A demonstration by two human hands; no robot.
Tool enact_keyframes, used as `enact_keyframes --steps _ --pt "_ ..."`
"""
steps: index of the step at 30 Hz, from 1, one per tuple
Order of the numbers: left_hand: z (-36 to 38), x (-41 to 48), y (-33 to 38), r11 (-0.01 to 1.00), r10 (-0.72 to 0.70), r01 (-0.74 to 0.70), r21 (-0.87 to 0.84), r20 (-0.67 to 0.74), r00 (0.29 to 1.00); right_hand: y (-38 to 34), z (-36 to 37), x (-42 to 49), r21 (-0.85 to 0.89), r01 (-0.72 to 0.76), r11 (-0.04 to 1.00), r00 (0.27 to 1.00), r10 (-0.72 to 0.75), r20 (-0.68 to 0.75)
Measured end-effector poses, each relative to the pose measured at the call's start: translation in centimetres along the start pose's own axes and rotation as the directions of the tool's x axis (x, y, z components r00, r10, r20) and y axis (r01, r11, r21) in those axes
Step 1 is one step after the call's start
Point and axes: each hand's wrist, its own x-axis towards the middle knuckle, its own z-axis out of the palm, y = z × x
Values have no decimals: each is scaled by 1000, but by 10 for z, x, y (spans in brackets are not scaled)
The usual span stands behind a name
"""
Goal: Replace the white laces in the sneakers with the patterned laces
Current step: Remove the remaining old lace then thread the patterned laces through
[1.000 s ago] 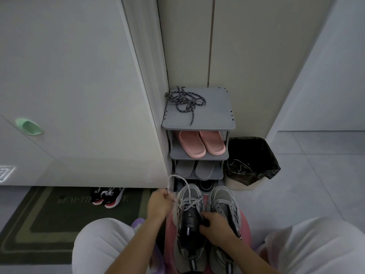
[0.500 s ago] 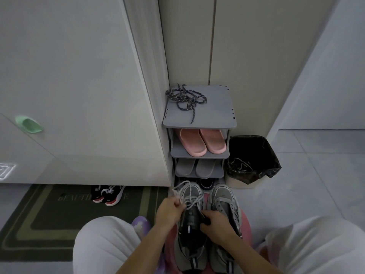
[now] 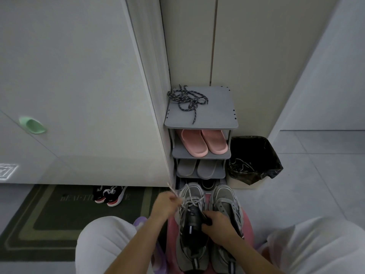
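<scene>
Fingers of the left hand (image 3: 166, 204) pinch the white lace (image 3: 190, 200), pulled up off the left sneaker (image 3: 190, 226). Right hand (image 3: 216, 224) curls round that shoe's tongue. Right sneaker (image 3: 226, 204) sits just beside it. Far back, patterned laces (image 3: 186, 99) lie tangled atop the shoe rack (image 3: 217, 115).

- Patterned laces (image 3: 186, 100): dark navy, flecked with white.
- Sneakers (image 3: 225, 202): grey, one with a black tongue.
- White laces (image 3: 192, 199): plain white.
- Shoe rack (image 3: 215, 115): grey.
- Upper slippers (image 3: 203, 142): pink.
- Lower slippers (image 3: 197, 168): grey.
- Bin bag (image 3: 254, 153): black.
- Doormat (image 3: 49, 218): dark green, paler border stripes.
</scene>
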Motion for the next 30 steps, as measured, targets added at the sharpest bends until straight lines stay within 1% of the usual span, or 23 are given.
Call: enact_keyframes --steps 1,2,4,6,9,13,16,18,20,22,24,26,27,30 --pt "8 -3 -4 999 11 -13 52 28 1000 0 0 0 -4 3 1000 1000 -3 -3" --pt "14 -6 -5 994 27 -30 109 27 999 0 0 0 -8 9 1000 1000 -9 -8" --pt "21 -6 -10 981 44 -37 188 -31 999 0 0 -1 -13 22 1000 1000 -22 -12" --pt "21 -4 -10 984 3 6 179 -52 999 0 0 -1 -15 24 1000 1000 -24 -11" --pt "12 -6 -2 993 -122 122 1 -1 993 -1 0 0 -12 17 1000 1000 -17 -7" --pt "13 -10 2 963 -202 205 -177 33 979 -2 -2 -1 -21 22 1000 1000 -22 -1" --pt "11 -11 0 898 -271 276 -342 64 960 -2 -2 -1 -26 19 999 1000 -19 3" --pt "4 -11 0 852 -310 329 -407 113 944 -1 -1 0 -24 15 1000 1000 -15 2" --pt "0 -7 -4 868 -343 355 -348 98 934 0 0 0 -24 17 1000 1000 -17 5" --pt "-3 -7 -5 921 -327 335 -199 73 942 -1 1 1 -18 6 1000 1000 -5 16" --pt "-5 -7 -6 960 -278 279 11 102 955 -4 0 4 7 -30 1000 999 30 24" --pt "-7 -10 -2 954 -227 198 227 111 968 -9 -2 12 63 -117 991 993 116 14" --pt "-7 -11 0 947 -181 144 288 106 978 -11 -3 17 93 -155 984 988 156 -7" --pt "-5 -13 2 954 5 -21 301 53 999 -16 -3 33 156 -234 960 966 247 -72"
